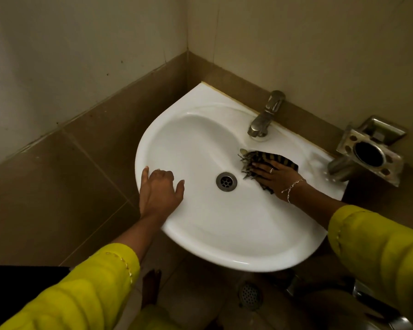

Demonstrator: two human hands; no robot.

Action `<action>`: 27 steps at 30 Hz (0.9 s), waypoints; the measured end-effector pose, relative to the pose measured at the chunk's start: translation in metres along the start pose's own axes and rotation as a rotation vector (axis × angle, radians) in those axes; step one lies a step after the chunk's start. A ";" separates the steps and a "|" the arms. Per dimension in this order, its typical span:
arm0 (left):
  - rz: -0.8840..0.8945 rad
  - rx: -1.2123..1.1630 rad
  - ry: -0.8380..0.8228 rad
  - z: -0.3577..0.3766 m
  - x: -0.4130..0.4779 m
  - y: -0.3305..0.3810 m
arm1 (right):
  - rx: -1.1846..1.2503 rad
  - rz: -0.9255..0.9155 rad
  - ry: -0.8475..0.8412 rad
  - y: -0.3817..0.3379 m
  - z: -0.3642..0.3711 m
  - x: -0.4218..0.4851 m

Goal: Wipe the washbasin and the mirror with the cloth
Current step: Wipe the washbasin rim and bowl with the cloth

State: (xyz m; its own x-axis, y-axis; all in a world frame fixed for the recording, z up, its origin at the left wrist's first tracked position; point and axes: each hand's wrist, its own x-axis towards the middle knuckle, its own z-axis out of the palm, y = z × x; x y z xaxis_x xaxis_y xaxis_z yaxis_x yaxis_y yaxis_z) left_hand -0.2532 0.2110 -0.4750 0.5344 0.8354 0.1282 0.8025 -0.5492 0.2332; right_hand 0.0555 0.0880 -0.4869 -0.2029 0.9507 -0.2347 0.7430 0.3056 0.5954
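Note:
A white corner washbasin is fixed to the tiled wall, with a metal drain at its bottom. My right hand presses a dark striped, fringed cloth flat against the inner right side of the bowl, just below the tap. My left hand rests on the basin's left rim, fingers curled over the edge and holding nothing. No mirror is in view.
A steel tap stands at the basin's back edge. A metal toothbrush and tumbler holder is mounted on the wall to the right. Below are a round floor drain and brown tiles; a metal fitting sits at the lower right.

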 end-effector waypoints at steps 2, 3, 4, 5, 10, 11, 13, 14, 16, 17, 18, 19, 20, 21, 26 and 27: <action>-0.013 -0.042 0.038 -0.001 0.000 0.000 | -0.053 -0.005 -0.008 -0.001 0.001 0.009; -0.020 -0.072 0.057 -0.002 0.000 0.001 | -0.093 -0.015 -0.021 -0.003 0.001 0.014; -0.025 -0.099 0.075 -0.002 0.000 0.001 | -0.135 -0.014 -0.049 -0.005 0.002 0.020; -0.028 -0.120 0.093 -0.003 0.000 0.001 | -0.173 0.008 -0.089 -0.008 -0.003 0.026; -0.078 -0.225 0.160 -0.004 -0.002 0.000 | -0.394 0.029 -0.108 -0.021 -0.022 0.069; -0.095 -0.222 0.168 -0.005 -0.002 -0.001 | -0.376 0.047 -0.124 -0.024 -0.026 0.077; -0.126 -0.192 0.175 -0.005 -0.002 0.000 | -0.324 0.106 -0.145 -0.033 -0.032 0.096; -0.141 -0.189 0.172 -0.005 -0.002 0.000 | -0.309 0.136 -0.153 -0.035 -0.034 0.104; -0.164 -0.222 0.179 -0.005 -0.001 0.000 | -0.273 0.204 -0.191 -0.041 -0.037 0.120; -0.173 -0.239 0.187 -0.005 0.000 0.000 | -0.245 0.231 -0.205 -0.044 -0.036 0.130; -0.176 -0.248 0.193 -0.005 -0.001 -0.001 | -0.202 0.253 -0.208 -0.046 -0.036 0.137; -0.178 -0.252 0.198 -0.005 -0.001 -0.001 | -0.140 0.275 -0.182 -0.046 -0.034 0.145; -0.179 -0.256 0.201 -0.005 -0.001 -0.001 | -0.072 0.301 -0.118 -0.045 -0.031 0.154; -0.184 -0.262 0.203 -0.005 -0.001 -0.001 | -0.008 0.329 -0.053 -0.042 -0.033 0.162; -0.211 -0.301 0.209 -0.007 -0.001 0.000 | 0.299 0.362 0.199 -0.035 -0.053 0.196; -0.206 -0.307 0.216 -0.007 -0.001 0.000 | 0.342 0.372 0.200 -0.038 -0.055 0.201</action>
State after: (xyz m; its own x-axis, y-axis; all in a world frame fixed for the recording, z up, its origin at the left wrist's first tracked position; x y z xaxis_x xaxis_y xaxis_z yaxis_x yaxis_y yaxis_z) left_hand -0.2553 0.2103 -0.4684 0.2775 0.9301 0.2407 0.7528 -0.3662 0.5471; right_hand -0.0486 0.2704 -0.5150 0.0211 0.9932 0.1146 0.9462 -0.0569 0.3186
